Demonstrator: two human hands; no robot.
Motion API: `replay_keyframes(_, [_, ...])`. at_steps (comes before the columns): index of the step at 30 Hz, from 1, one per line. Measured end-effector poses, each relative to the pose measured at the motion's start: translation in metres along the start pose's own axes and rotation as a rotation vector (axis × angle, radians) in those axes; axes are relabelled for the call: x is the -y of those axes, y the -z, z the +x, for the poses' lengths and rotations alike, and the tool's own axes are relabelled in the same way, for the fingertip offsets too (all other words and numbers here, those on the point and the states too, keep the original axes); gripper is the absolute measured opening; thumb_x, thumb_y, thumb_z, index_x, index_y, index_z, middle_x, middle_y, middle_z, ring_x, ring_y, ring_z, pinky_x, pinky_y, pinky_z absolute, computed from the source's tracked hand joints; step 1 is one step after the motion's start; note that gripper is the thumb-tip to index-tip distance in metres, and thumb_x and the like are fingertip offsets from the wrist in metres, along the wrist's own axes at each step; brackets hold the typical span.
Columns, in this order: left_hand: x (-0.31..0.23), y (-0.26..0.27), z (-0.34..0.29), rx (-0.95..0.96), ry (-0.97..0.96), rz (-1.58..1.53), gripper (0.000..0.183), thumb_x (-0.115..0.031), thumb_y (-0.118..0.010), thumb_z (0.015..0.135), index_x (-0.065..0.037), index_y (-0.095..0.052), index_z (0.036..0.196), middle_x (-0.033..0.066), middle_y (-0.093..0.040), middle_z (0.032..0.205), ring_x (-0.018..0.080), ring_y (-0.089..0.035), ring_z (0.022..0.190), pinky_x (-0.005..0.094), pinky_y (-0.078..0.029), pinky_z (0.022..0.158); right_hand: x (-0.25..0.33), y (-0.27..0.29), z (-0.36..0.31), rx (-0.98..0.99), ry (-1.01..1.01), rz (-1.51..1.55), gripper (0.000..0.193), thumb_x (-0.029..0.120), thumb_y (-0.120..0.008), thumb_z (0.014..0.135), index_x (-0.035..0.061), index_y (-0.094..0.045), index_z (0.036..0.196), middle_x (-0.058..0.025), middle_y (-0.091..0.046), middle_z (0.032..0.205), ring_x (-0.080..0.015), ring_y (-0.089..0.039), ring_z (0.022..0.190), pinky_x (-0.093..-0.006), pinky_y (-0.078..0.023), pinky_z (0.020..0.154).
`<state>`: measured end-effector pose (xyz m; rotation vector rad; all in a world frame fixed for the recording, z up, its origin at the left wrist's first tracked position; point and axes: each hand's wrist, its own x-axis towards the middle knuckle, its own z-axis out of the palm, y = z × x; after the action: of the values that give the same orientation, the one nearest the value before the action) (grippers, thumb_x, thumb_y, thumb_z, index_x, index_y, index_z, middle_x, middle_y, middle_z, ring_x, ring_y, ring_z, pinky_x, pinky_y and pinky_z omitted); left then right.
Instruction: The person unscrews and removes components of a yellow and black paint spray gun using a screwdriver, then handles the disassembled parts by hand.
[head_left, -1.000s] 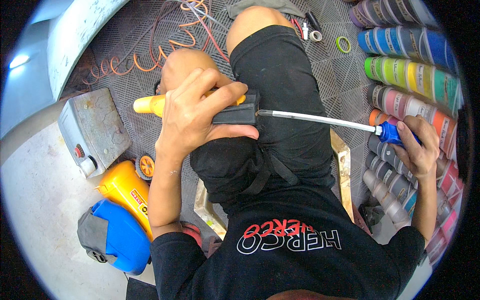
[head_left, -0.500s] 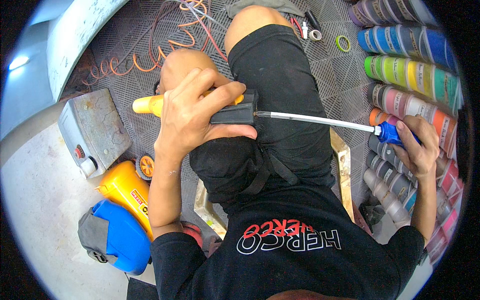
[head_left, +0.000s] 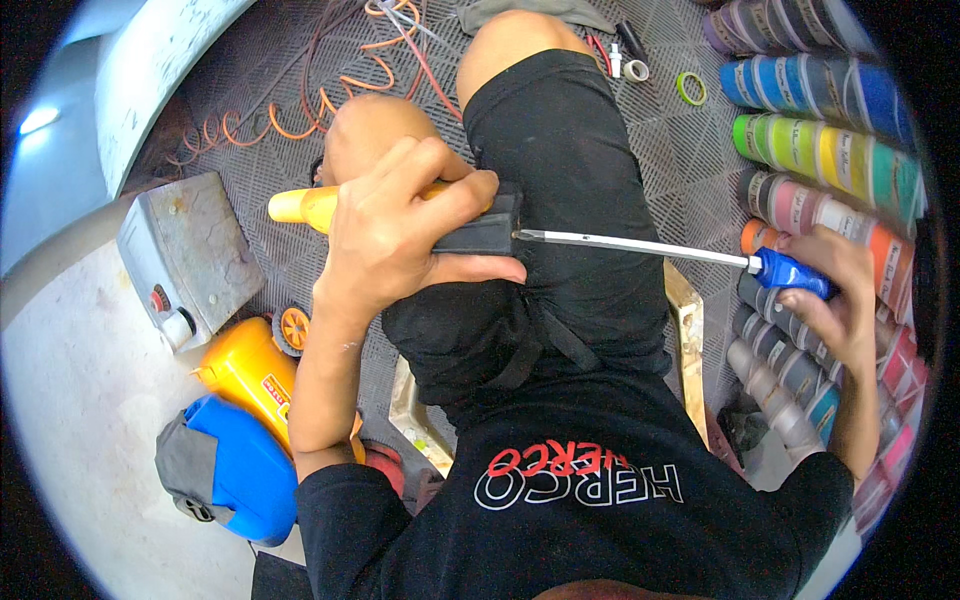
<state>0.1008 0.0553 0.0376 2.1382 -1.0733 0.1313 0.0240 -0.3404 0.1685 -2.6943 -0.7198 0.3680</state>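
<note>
My left hand (head_left: pixel 395 225) is closed round a yellow-and-black tool (head_left: pixel 482 232), whose exact kind I cannot make out. Its rounded yellow end (head_left: pixel 290 207) sticks out to the left, and its black block-like end lies toward the right, above my lap. A long screwdriver (head_left: pixel 640 245) with a steel shaft and blue handle runs almost level between my hands. Its tip meets the black end face of the tool, near a small spot there. My right hand (head_left: pixel 845 290) holds the blue handle, thumb below and fingers above.
Stacked rows of colored, labelled containers (head_left: pixel 790 85) stand along the right. At the left are a grey metal box (head_left: pixel 195 255), a yellow wheeled body (head_left: pixel 250 365) and a blue container (head_left: pixel 235 470). Orange coiled hose (head_left: pixel 290 130) and a green tape roll (head_left: pixel 690 88) lie on the mat.
My right hand has shifted its fingers on the handle, so more of the blue shows. The handle has turned a little. My left hand and the tool have drifted slightly right.
</note>
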Motion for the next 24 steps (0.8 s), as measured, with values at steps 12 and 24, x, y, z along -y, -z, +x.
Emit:
replay_keyframes(12, [-0.004,-0.002,0.001,-0.008,0.013,0.061,0.052,-0.051,-0.084,0.06,-0.012,-0.068,0.092,0.0025,-0.053,0.08,0.0209,-0.057,0.073,0.0347,-0.048,0.06,0.027,-0.002,0.013,-0.013,-0.012,-0.147,0.047,0.017,-0.08,0.067,-0.0033,-0.062,0.106,-0.0154,-0.059,0.086,-0.0337,-0.059,0.078,-0.0425,-0.047,0.065])
replay_keyframes(24, [0.001,0.009,-0.004,-0.051,0.029,0.072,0.058,-0.05,-0.086,0.057,-0.01,-0.069,0.095,0.0044,-0.054,0.083,0.0235,-0.061,0.076,0.0364,-0.05,0.062,0.024,-0.003,0.005,0.359,-0.517,0.792,0.041,0.024,-0.083,0.076,-0.0001,-0.062,0.102,-0.0154,-0.059,0.08,-0.0236,-0.06,0.07,-0.0333,-0.043,0.062])
